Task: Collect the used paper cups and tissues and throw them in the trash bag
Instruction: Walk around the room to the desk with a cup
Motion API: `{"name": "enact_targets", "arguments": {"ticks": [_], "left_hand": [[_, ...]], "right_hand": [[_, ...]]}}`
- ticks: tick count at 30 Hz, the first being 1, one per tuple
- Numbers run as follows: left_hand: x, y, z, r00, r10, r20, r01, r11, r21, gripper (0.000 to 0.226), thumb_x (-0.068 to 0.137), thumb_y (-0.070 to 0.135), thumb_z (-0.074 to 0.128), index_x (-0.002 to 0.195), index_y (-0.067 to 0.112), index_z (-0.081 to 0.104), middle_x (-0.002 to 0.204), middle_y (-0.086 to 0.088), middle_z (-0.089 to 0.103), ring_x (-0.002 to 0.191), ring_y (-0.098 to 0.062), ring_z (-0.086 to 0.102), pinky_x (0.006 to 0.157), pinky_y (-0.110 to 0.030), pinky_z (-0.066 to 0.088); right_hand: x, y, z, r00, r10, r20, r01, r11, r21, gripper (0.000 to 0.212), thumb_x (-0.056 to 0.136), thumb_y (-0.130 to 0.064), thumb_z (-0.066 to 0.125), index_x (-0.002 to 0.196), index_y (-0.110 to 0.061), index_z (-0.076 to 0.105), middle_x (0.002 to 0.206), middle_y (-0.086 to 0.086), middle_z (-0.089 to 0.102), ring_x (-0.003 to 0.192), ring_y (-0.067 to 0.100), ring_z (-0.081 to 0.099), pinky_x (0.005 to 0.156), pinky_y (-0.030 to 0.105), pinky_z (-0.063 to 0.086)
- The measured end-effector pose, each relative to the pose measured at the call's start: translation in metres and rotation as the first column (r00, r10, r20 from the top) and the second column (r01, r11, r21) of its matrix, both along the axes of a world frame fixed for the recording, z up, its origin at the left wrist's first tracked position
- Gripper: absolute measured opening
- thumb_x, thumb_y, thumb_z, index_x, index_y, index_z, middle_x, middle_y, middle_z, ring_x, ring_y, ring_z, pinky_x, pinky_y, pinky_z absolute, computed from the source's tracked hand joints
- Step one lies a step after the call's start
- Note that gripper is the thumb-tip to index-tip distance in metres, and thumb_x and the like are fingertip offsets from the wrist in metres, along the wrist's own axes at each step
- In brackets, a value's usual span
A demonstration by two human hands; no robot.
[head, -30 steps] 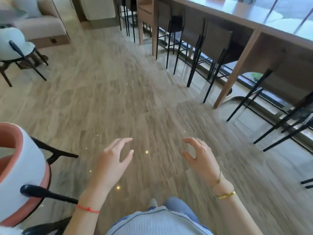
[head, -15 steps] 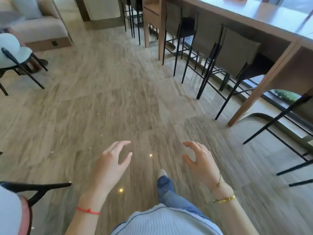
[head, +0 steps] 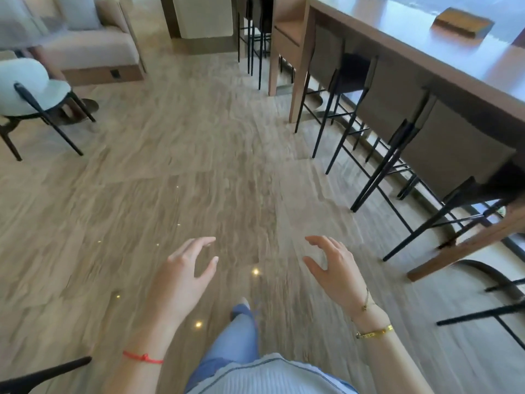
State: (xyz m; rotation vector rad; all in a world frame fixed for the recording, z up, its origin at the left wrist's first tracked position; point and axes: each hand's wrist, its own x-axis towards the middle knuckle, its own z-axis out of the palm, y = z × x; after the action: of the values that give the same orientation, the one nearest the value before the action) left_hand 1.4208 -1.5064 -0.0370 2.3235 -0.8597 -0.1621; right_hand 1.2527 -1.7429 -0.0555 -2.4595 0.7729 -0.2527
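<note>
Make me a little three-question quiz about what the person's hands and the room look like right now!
1. True or false: the left hand holds a paper cup.
2. Which wrist wears the red string? A) left B) right
3. Fill in: the brown box lies on the long ____.

Key: 1 false, both the left and the right hand are open and empty. 2 A. 3 table.
</note>
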Motion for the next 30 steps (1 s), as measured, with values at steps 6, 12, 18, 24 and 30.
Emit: {"name": "enact_targets", "arguments": {"ticks": [6, 12, 18, 24, 30], "left_hand": [[0.108, -0.090, -0.020, 1.000, -0.004, 0.009, 0.004, 1.000, -0.010, 0.031, 0.086, 0.022, 0.068, 0.116, 0.025, 0.063, 0.111, 0.018, 0.063, 0.101, -0.008, 0.061, 0.082, -0.026, 0.047], [0.242, -0.202, -0.013, 0.999, -0.040, 0.032, 0.041, 0.999, -0.026, 0.030, 0.086, 0.022, 0.068, 0.115, 0.026, 0.063, 0.109, 0.017, 0.063, 0.101, -0.008, 0.062, 0.084, -0.028, 0.049], [0.365, -0.305, 0.000, 0.995, -0.085, 0.059, 0.085, 0.996, -0.004, 0.031, 0.086, 0.026, 0.067, 0.116, 0.030, 0.062, 0.112, 0.020, 0.062, 0.101, -0.006, 0.061, 0.080, -0.023, 0.047], [0.459, -0.392, -0.004, 0.994, -0.104, 0.040, 0.103, 0.995, 0.013, 0.032, 0.087, 0.027, 0.067, 0.118, 0.030, 0.061, 0.110, 0.023, 0.060, 0.102, -0.004, 0.059, 0.080, -0.022, 0.046], [0.557, -0.493, -0.014, 0.997, -0.068, 0.038, 0.068, 0.998, 0.010, 0.032, 0.087, 0.028, 0.066, 0.119, 0.030, 0.061, 0.111, 0.020, 0.061, 0.102, -0.006, 0.061, 0.082, -0.026, 0.049]], "right_hand": [[0.102, -0.089, -0.016, 1.000, -0.004, -0.013, 0.004, 1.000, 0.006, 0.039, 0.088, -0.030, 0.062, 0.126, -0.021, 0.054, 0.119, -0.005, 0.059, 0.114, 0.014, 0.051, 0.091, 0.015, 0.030], [0.234, -0.193, -0.006, 1.000, -0.025, 0.001, 0.025, 1.000, -0.001, 0.039, 0.088, -0.031, 0.062, 0.125, -0.020, 0.054, 0.119, -0.004, 0.060, 0.114, 0.015, 0.052, 0.093, 0.017, 0.033], [0.341, -0.284, 0.002, 0.997, -0.072, 0.011, 0.072, 0.997, 0.001, 0.039, 0.089, -0.035, 0.060, 0.126, -0.024, 0.053, 0.121, -0.007, 0.059, 0.117, 0.013, 0.050, 0.096, 0.019, 0.035], [0.430, -0.371, -0.008, 0.995, -0.101, -0.010, 0.101, 0.995, 0.023, 0.039, 0.088, -0.032, 0.062, 0.125, -0.023, 0.054, 0.120, -0.007, 0.059, 0.115, 0.013, 0.051, 0.094, 0.017, 0.034], [0.538, -0.480, -0.020, 0.996, -0.088, -0.003, 0.088, 0.996, 0.010, 0.039, 0.088, -0.032, 0.062, 0.125, -0.024, 0.053, 0.119, -0.007, 0.059, 0.114, 0.013, 0.052, 0.094, 0.020, 0.036]]}}
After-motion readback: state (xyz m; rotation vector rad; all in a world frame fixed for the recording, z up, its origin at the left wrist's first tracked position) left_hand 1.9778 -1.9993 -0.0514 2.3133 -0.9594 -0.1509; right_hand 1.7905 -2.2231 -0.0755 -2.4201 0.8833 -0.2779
